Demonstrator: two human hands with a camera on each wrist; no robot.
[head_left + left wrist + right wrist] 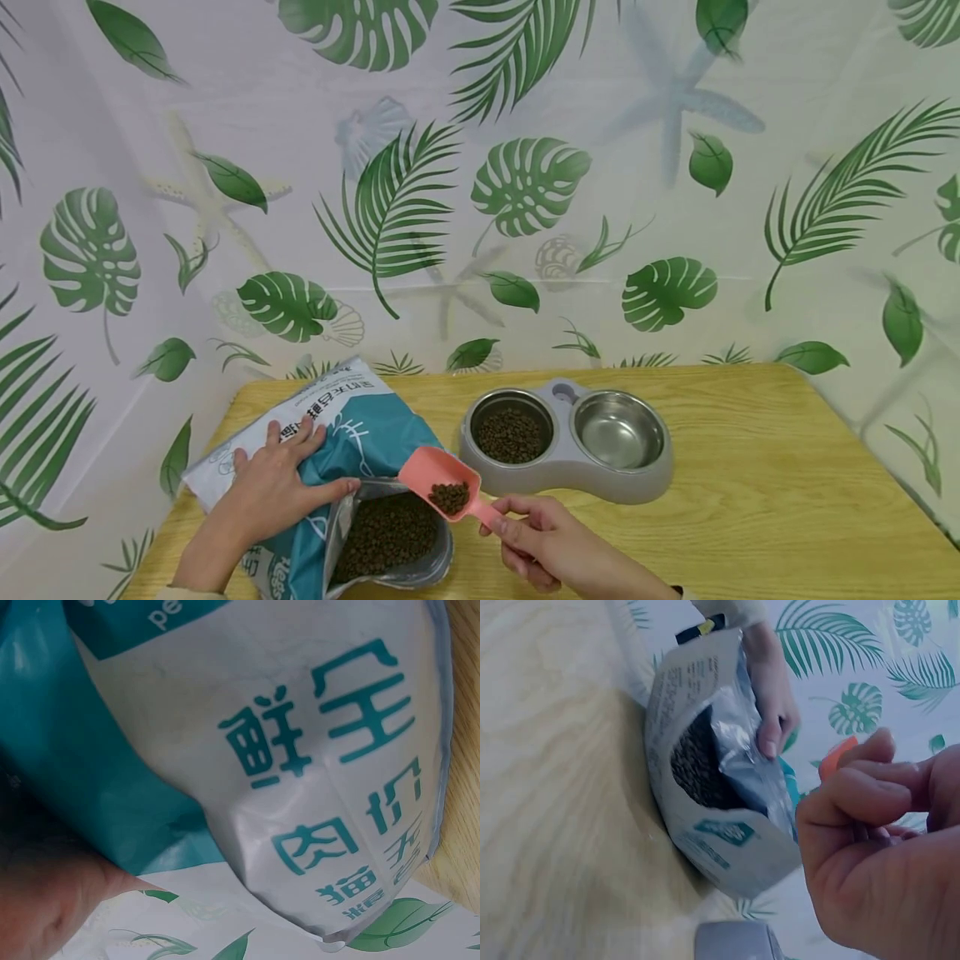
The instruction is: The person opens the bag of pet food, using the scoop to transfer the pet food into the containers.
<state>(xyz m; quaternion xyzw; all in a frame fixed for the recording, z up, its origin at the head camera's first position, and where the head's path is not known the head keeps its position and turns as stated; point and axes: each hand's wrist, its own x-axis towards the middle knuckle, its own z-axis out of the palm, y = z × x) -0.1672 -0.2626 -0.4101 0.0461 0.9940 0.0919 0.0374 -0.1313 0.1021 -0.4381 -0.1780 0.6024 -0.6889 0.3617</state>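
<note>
Closest to the camera, the right hand (551,542) pinches the handle of a pink plastic scoop (427,468) between its thumb and curled fingers. Scoop and load of brown kibble (450,497) hang at the right edge of the cat-food bag (393,429); the blade is tipped only slightly, probably so that nothing spills. The left hand (281,483) lies on the bag's upper face, fingers spread, thumb at the lip of the mouth, likely to steady the bag and hold its foil-lined opening apart. That mouth faces the person and shows more kibble (390,533) inside.

Large teal characters on the bag's white panel read 全价无谷 and 鲜肉猫粮, meaning complete, grain-free, fresh-meat cat food. "Hess" shows near the mouth, and "pe" on a teal patch in the left wrist view; the back's small print is too blurred to read.

Just right of the bag stands a grey double feeder (558,475). Its steel bowl nearer the bag (491,408) contains kibble; its farther bowl (618,432) is bare. Under the bag spreads a wood-grain table (765,467); behind it hangs a leaf-print cloth (585,308).
</note>
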